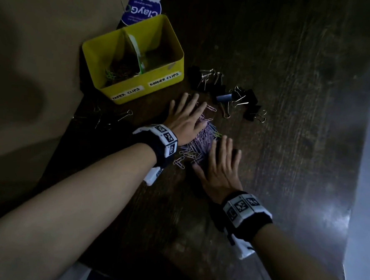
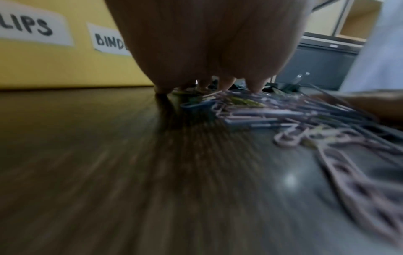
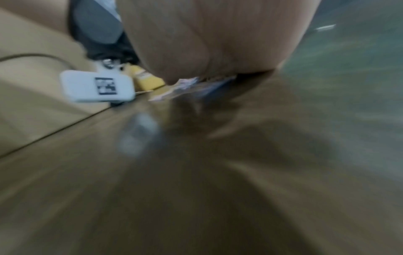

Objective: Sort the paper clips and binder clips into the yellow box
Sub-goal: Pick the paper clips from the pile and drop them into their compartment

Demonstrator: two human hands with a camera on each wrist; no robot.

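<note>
A yellow box [image 1: 162, 73] with two compartments, labelled paper clips and binder clips, stands at the table's back left. Some clips lie in its left compartment. A heap of coloured paper clips [image 1: 201, 141] lies in front of it. My left hand [image 1: 186, 118] lies flat on the heap's far side, fingers straight. My right hand [image 1: 220, 163] lies flat on the heap's near right side. Black binder clips [image 1: 236, 95] are scattered to the right of the box. In the left wrist view my fingertips [image 2: 226, 86] touch the paper clips [image 2: 283, 117].
A dark wooden table [image 1: 291, 81] holds everything. A purple and white package [image 1: 142, 9] stands behind the box. A few more binder clips [image 1: 125, 114] lie at the table's left edge, beside a tan surface [image 1: 32, 65].
</note>
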